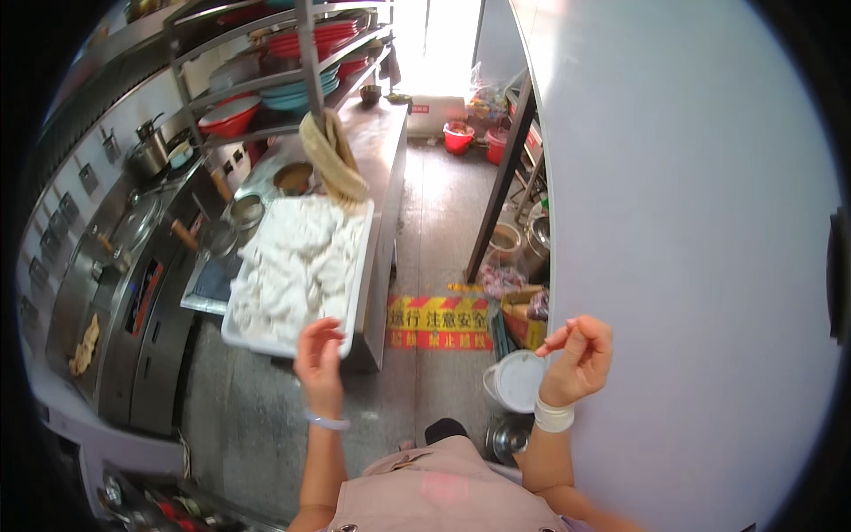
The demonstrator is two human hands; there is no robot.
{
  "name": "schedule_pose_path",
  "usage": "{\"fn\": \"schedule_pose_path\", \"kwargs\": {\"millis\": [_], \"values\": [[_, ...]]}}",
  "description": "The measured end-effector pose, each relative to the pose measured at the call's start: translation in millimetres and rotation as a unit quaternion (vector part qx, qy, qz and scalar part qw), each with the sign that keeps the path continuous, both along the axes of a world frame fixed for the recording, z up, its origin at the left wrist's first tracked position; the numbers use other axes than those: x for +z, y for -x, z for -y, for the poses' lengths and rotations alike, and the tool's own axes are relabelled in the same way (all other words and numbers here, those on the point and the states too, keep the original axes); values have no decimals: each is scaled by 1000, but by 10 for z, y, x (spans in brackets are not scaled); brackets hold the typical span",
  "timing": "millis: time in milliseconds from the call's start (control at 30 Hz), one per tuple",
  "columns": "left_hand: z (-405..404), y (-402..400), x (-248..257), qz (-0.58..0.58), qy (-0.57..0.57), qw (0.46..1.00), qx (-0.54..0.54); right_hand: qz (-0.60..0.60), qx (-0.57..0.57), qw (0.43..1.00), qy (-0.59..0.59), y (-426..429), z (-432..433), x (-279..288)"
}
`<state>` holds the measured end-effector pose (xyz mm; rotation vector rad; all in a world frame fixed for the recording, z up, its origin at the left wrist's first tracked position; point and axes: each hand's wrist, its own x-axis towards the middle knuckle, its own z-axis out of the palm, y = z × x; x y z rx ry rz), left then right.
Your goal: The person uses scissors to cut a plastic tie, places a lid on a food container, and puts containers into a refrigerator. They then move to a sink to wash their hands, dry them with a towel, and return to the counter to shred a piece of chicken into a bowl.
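My left hand (320,366), a bangle on its wrist, is raised with bent fingers apart and nothing in it. In the picture it overlaps the near edge of a white plastic tub (364,253) heaped with white cloths (299,246); whether it touches the tub I cannot tell. My right hand (577,359), with a pale band round the wrist, is held up beside the large pale panel at the right. Its fingers curl towards the thumb, and nothing shows in them. A beige cloth (332,156) hangs on the shelf post behind the tub.
A steel counter (379,146) carries the tub, bowls and strainers. Racks of red and blue dishes (292,96) rise above it. Stoves (159,339) line the left. A lidded white bucket (520,382), a dark post (505,179) and boxes border the aisle; floor warning tape (439,322) crosses it.
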<state>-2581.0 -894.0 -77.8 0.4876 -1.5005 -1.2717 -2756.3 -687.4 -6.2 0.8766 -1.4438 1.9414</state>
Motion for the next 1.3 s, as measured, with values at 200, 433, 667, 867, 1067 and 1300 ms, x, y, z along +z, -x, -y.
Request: {"fn": "schedule_pose_path", "kwargs": {"millis": [200,433,667,867,1067,1300], "values": [[969,2246,221,-19,50,992,-112,241,82,964,71,1735,1227,-209],[2312,4078,113,-21,-63,996,-62,270,169,948,-1,4028,3123,-290],[3738,5741,45,-39,-98,994,10,149,87,960,-219,6486,4752,-1006],[5057,7897,-329,9,-174,978,-113,330,87,935,-100,8073,5400,-1407],[5449,10263,-464,43,-245,914,-319,407,-33,913,-12,9465,5365,-1527],[5518,12096,-630,75,-296,840,-447,476,-145,864,76,10956,5046,-1496]]}}
